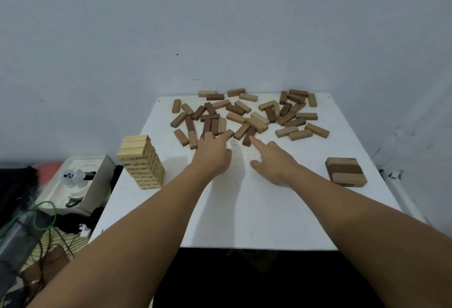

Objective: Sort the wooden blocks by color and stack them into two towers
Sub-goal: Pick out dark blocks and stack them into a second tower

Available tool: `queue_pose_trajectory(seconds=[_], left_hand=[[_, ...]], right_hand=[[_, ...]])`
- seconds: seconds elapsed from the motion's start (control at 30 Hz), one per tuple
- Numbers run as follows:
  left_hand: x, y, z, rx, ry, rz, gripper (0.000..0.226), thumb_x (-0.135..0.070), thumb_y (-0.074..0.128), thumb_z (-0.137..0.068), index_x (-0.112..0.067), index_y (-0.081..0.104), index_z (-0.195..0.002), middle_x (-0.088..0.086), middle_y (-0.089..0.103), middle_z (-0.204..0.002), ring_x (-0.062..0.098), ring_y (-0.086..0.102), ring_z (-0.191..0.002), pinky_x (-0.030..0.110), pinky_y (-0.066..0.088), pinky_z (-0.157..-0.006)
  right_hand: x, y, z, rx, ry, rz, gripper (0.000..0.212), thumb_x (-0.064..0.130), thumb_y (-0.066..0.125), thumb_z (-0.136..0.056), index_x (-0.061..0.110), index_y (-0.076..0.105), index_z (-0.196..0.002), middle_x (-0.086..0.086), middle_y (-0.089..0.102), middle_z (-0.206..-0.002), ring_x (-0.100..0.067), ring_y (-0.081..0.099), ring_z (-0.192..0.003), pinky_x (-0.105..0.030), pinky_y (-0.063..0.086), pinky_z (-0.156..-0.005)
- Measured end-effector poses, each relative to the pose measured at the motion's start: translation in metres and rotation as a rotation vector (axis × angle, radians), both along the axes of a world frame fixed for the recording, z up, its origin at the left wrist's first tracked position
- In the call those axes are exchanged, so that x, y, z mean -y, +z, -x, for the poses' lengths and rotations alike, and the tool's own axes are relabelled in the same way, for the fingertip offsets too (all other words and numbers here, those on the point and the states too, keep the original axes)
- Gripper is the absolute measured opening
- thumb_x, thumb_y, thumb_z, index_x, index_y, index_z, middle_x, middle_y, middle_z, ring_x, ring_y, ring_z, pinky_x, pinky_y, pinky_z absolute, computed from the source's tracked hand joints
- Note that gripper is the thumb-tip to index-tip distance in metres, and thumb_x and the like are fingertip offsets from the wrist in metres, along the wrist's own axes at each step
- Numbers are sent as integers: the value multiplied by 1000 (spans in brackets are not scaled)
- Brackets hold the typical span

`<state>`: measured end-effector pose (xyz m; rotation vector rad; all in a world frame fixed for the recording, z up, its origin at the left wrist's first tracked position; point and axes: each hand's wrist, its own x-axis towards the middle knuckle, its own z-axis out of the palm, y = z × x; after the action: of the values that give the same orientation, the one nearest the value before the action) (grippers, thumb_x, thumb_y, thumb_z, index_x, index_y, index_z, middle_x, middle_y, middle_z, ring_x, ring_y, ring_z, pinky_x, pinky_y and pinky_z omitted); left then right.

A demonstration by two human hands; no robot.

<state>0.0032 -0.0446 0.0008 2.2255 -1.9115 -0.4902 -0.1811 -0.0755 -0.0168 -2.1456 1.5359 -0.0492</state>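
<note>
Several loose wooden blocks (247, 114), light tan and dark brown, lie scattered across the far half of the white table (244, 210). A tall tower of pale blocks (143, 162) stands at the table's left edge. A low stack of brown blocks (345, 172) sits at the right edge. My left hand (212, 155) reaches to the near edge of the pile, fingers extended and touching blocks there. My right hand (271, 159) points its forefinger at a dark brown block (249, 136) and touches its near end. Neither hand holds a block.
A pale wall rises right behind the table. On the floor to the left lie a white moulded tray (73, 180), a green cable (41, 212) and dark cloth. The table's near edge (244, 249) drops to dark floor.
</note>
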Motion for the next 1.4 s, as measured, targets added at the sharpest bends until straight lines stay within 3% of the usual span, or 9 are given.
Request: queue_pose_trajectory(seconds=[0.17,0.37,0.53,0.7,0.93,1.0,1.1,1.27,1.4], left_hand=[[13,-23,8,-104,80,25,60,-27,50,-104,-34,28,-160,14,29,-145,36,34,-138,46,40,-109],[20,-36,7,-188,55,132,46,-20,49,-106,-20,45,-151,11,37,-142,27,55,-114,33,46,-92],[33,-33,7,-314,52,125,54,-26,51,-107,-29,35,-159,7,39,-135,22,56,-111,28,40,-94],[48,-37,7,-260,-44,31,32,-35,47,-106,-40,57,-136,8,47,-130,21,49,-110,34,44,-91],[47,-38,6,-33,-51,108,37,-37,45,-109,-43,59,-144,7,41,-124,31,47,-116,40,44,-104],[42,-36,6,97,-64,161,38,-37,43,-109,-46,56,-144,7,41,-130,32,39,-124,41,39,-107],[34,-39,3,-38,-113,110,42,-25,40,-111,-40,56,-147,8,47,-127,32,45,-125,40,41,-106],[4,-37,2,-97,-159,131,35,-29,48,-110,-38,63,-141,-8,37,-90,23,50,-99,29,37,-82],[-38,-33,4,-244,-166,116,28,-34,62,-103,-34,72,-130,-7,40,-88,13,50,-83,21,34,-72]], right_hand=[[14,5,-3,-58,39,-76,81,43,46,-101,47,-7,-161,-13,32,-156,-36,50,-126,-40,45,-86],[24,-3,2,-19,-3,-128,79,51,48,-97,49,2,-161,-6,26,-162,-34,48,-130,-37,45,-82],[26,-5,3,-20,17,-125,84,53,50,-97,49,-6,-160,-8,31,-158,-32,51,-124,-39,48,-87],[31,-6,2,-5,8,-165,79,51,49,-96,56,-1,-158,-5,27,-159,-30,49,-118,-32,45,-71],[29,-8,6,3,29,-105,69,46,46,-101,55,10,-159,-7,31,-159,-31,50,-127,-37,45,-88],[27,-10,7,-6,44,-63,64,45,43,-104,54,13,-159,-7,34,-155,-29,54,-120,-40,48,-93],[21,-14,9,12,48,-18,58,41,39,-106,55,17,-158,-5,40,-143,-23,57,-103,-42,52,-92],[2,-19,18,125,44,70,50,39,44,-107,51,35,-154,2,45,-114,-16,52,-92,-38,50,-90],[-25,-30,32,241,72,167,44,43,59,-101,45,54,-144,7,44,-100,-13,48,-93,-33,44,-88]])
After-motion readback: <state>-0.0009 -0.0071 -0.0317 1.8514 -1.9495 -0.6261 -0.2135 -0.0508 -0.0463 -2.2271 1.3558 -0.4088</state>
